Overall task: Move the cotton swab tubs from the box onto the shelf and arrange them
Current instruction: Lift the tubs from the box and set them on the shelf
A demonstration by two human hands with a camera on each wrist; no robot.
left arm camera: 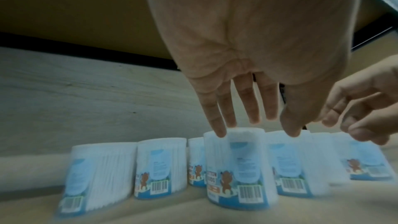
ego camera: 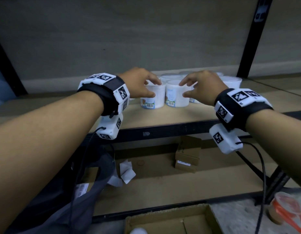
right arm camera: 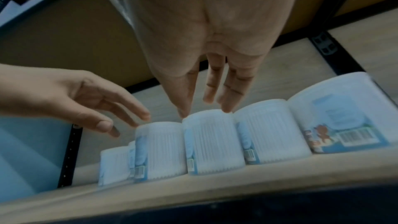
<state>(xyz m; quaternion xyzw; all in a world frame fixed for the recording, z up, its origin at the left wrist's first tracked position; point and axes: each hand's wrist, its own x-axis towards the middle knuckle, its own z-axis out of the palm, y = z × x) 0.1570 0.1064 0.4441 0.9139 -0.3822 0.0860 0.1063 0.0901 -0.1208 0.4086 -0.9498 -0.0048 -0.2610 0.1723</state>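
Several white cotton swab tubs with blue bear labels stand clustered on the wooden shelf. Two stand in front, side by side: the left tub and the right tub. My left hand hovers spread over the left tub, its straight fingertips at the lid rim. My right hand is spread the same way over the right tub, thumb and fingers at its top edge. Neither hand closes round a tub. More tubs stand behind and to the right.
An open cardboard box lies below at the bottom edge. The lower shelf holds small cardboard boxes and crumpled paper. A black upright post stands at the right, a dark bag hangs lower left.
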